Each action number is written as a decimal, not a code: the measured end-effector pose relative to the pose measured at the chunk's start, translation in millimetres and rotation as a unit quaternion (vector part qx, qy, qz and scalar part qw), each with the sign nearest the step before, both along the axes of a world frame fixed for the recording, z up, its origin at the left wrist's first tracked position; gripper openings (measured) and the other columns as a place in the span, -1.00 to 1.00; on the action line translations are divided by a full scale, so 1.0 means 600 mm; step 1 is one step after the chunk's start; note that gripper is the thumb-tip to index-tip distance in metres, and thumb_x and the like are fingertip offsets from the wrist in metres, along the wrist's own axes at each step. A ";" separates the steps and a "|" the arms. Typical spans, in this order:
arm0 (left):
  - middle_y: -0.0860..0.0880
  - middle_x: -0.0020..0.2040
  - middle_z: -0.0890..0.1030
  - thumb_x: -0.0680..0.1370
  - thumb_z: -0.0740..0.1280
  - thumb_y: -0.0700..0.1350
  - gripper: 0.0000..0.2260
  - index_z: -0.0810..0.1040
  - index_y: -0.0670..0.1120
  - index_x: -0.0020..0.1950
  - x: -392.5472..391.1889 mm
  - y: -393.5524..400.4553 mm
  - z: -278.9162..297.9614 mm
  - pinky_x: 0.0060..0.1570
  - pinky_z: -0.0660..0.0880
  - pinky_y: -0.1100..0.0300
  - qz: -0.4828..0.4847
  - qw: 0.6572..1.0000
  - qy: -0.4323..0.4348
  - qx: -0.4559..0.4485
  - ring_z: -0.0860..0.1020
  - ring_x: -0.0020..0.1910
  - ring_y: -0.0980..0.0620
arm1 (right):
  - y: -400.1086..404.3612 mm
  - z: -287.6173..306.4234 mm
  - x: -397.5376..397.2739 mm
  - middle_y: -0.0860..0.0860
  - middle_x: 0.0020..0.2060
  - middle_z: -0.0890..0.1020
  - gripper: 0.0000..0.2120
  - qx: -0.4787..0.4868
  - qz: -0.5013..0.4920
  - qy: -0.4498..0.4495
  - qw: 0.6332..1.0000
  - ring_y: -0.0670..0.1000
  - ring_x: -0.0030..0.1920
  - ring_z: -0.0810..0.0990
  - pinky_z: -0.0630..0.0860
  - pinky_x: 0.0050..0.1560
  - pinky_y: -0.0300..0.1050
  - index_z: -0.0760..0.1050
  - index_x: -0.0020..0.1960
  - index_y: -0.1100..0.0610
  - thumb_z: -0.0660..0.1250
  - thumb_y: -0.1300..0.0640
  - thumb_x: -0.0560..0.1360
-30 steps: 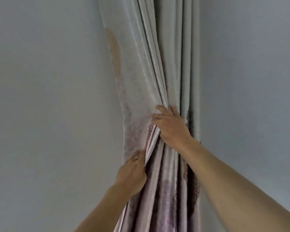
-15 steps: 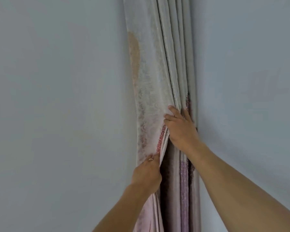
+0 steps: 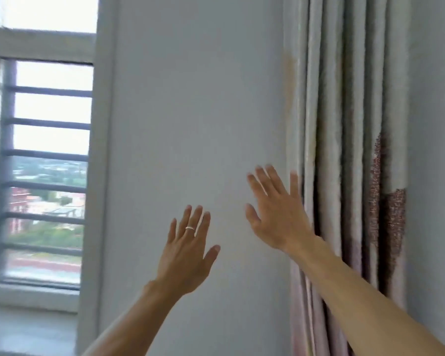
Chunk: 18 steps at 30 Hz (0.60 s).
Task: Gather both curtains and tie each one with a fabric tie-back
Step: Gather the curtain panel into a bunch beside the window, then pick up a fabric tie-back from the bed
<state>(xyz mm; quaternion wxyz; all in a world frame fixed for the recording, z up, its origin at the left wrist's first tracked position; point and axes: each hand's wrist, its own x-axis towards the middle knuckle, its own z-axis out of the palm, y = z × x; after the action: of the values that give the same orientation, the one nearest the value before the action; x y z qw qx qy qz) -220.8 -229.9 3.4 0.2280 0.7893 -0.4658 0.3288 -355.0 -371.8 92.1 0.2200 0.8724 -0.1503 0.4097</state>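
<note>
1. A barred window [image 3: 46, 160] is seen at nine o'clock, daylight and rooftops beyond its horizontal bars; a plain grey wall [image 3: 190, 111] fills the centre of the view.

2. The left hand [image 3: 188, 250], at about six o'clock, is raised with fingers straight and spread, a ring [image 3: 190, 228] on one finger. Nothing is held in it, and it is seen against the bare wall, apart from any cloth.

3. The right hand [image 3: 278, 217], just right of centre, is likewise spread wide and empty. Its outermost finger overlaps the near edge of the curtain [image 3: 344, 150] in the view; whether that edge is touched cannot be told.

4. The curtain hangs at three o'clock in narrow upright pleats in the corner, pale above, with dark red patches lower down. It is gathered but not bound, and no tie-back is in view.

5. The step in hand is judged to be fetching the tie-back. It would best be passed behind the pleats at about the height of the hands, with one hand kept around the bundle so that the folds are not let spread.

6. The knot should be drawn snug rather than tight, so that the pleats are held evenly.
</note>
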 end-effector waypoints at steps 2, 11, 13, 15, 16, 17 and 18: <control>-0.04 0.59 -0.11 0.50 -0.20 0.30 -0.27 -0.09 -0.07 0.57 0.031 0.118 -0.018 0.48 -0.25 -0.01 0.047 0.999 0.009 -0.021 -0.30 0.52 -0.02 | 0.092 -0.028 0.059 0.10 0.56 0.19 -0.42 -0.001 0.052 -0.007 0.999 0.12 0.58 0.04 -0.16 0.49 0.28 0.15 0.54 0.13 0.02 -0.08 0.57; -0.02 0.59 -0.10 0.50 -0.14 0.26 -0.30 -0.05 -0.06 0.57 0.019 0.752 -0.129 0.46 -0.29 -0.01 0.286 0.956 0.055 -0.024 -0.28 0.53 0.03 | 0.657 -0.178 0.227 0.10 0.55 0.23 -0.42 0.047 0.307 0.040 0.950 0.13 0.57 0.11 -0.09 0.50 0.32 0.23 0.51 0.12 0.01 -0.11 0.56; -0.02 0.60 -0.10 0.56 -0.05 0.22 -0.35 -0.07 -0.06 0.57 -0.004 0.875 -0.163 0.43 -0.34 0.01 0.336 0.937 0.088 -0.027 -0.29 0.53 0.03 | 0.786 -0.210 0.242 0.11 0.56 0.18 -0.40 0.056 0.360 0.070 0.929 0.14 0.58 0.06 -0.10 0.51 0.31 0.19 0.53 0.13 -0.02 -0.12 0.56; -0.02 0.60 -0.08 0.58 0.01 0.18 -0.37 -0.06 -0.06 0.57 -0.034 1.005 -0.200 0.42 -0.37 0.02 0.385 0.914 0.118 -0.042 -0.27 0.54 0.03 | 0.929 -0.245 0.255 0.10 0.58 0.12 -0.40 0.068 0.419 0.105 0.899 0.12 0.58 0.01 -0.19 0.51 0.25 0.14 0.55 0.12 0.04 -0.10 0.58; -0.02 0.60 -0.07 0.59 0.02 0.16 -0.38 -0.06 -0.06 0.57 -0.047 1.059 -0.217 0.43 -0.36 0.02 0.408 0.902 0.133 -0.043 -0.26 0.54 0.04 | 0.991 -0.262 0.261 0.10 0.59 0.09 -0.40 0.074 0.442 0.128 0.885 0.11 0.59 -0.02 -0.22 0.50 0.21 0.10 0.56 0.12 0.08 -0.09 0.59; -0.02 0.60 -0.06 0.60 0.04 0.15 -0.38 -0.07 -0.06 0.57 -0.060 1.117 -0.238 0.44 -0.34 0.01 0.433 0.888 0.148 -0.042 -0.25 0.55 0.04 | 1.055 -0.281 0.268 0.09 0.59 0.06 -0.39 0.078 0.469 0.146 0.867 0.10 0.59 -0.05 -0.23 0.51 0.20 0.07 0.57 0.12 0.10 -0.08 0.59; -0.02 0.60 -0.05 0.61 0.07 0.13 -0.39 -0.07 -0.06 0.57 -0.071 1.171 -0.259 0.46 -0.32 0.00 0.456 0.874 0.160 -0.047 -0.24 0.55 0.04 | 1.113 -0.300 0.276 0.09 0.59 0.05 -0.38 0.083 0.492 0.169 0.850 0.10 0.59 -0.07 -0.22 0.53 0.21 0.05 0.58 0.11 0.11 -0.08 0.59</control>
<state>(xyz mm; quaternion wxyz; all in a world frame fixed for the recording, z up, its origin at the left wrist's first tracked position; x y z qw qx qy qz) -263.4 472.8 -152.0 0.1606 0.9444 0.0050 0.2867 -189.7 296.2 -87.7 -0.0611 0.9030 0.3043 0.2971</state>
